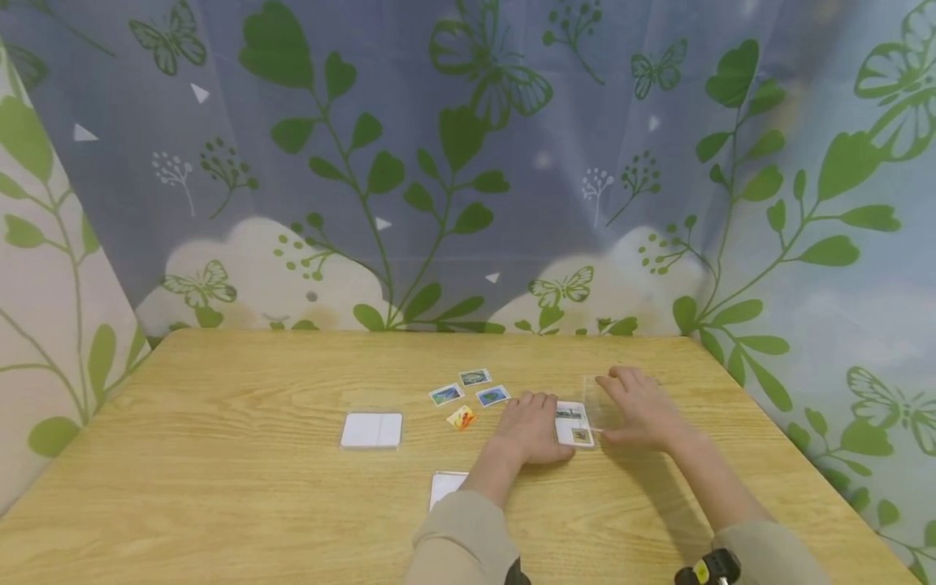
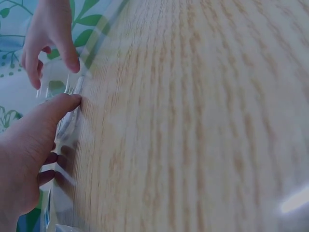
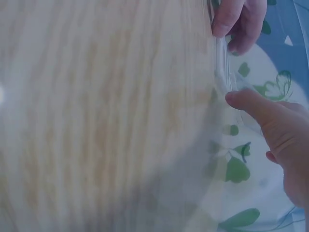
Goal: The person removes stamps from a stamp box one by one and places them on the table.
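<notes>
In the head view, a small flat case point(image 1: 574, 424) with a white insert and two stamp-like pictures lies right of centre on the table. My left hand point(image 1: 528, 428) grips its left side, thumb at the near edge and fingers toward the far edge. Just to the right, my right hand point(image 1: 645, 409) holds a clear plastic lid point(image 1: 594, 400) between thumb and fingers, tilted up beside the case. The right wrist view shows the thumb of the right hand point(image 3: 285, 133) against the lid's edge. Both wrist views see the case nearly edge-on, so its contents are hidden there.
Several loose stamps lie left of my left hand, among them a yellow-red one point(image 1: 462, 418) and a blue one point(image 1: 493, 396). A white-backed clear case point(image 1: 371, 431) sits farther left. Another case point(image 1: 446, 486) is partly covered by my left sleeve. A patterned curtain point(image 1: 409, 203) borders the wooden table point(image 1: 241, 487).
</notes>
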Demonstrator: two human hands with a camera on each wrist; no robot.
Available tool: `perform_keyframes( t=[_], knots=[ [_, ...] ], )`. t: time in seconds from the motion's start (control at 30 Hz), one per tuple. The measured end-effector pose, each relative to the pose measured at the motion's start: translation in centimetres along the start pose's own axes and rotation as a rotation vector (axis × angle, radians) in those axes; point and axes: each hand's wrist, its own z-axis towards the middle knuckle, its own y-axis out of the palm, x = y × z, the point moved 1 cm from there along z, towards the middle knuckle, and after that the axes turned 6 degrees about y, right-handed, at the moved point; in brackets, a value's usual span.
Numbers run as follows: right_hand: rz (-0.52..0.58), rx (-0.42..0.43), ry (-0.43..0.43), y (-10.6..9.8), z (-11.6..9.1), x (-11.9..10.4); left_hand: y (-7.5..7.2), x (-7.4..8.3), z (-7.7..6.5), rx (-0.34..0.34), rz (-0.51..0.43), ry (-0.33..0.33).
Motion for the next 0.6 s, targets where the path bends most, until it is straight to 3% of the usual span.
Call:
perform_keyframes(
  t=[0.33, 0.6],
  knots=[
    [0.069, -0.056, 0.132, 0.8, -0.6, 2.1, -0.3, -0.1, 0.0, 0.004, 0.013, 0.013],
    [0.051, -0.057, 0.113, 1.3, -1.0, 2.8, -0.2, 0.0, -0.2, -0.004, 0.019, 0.020]
  ],
)
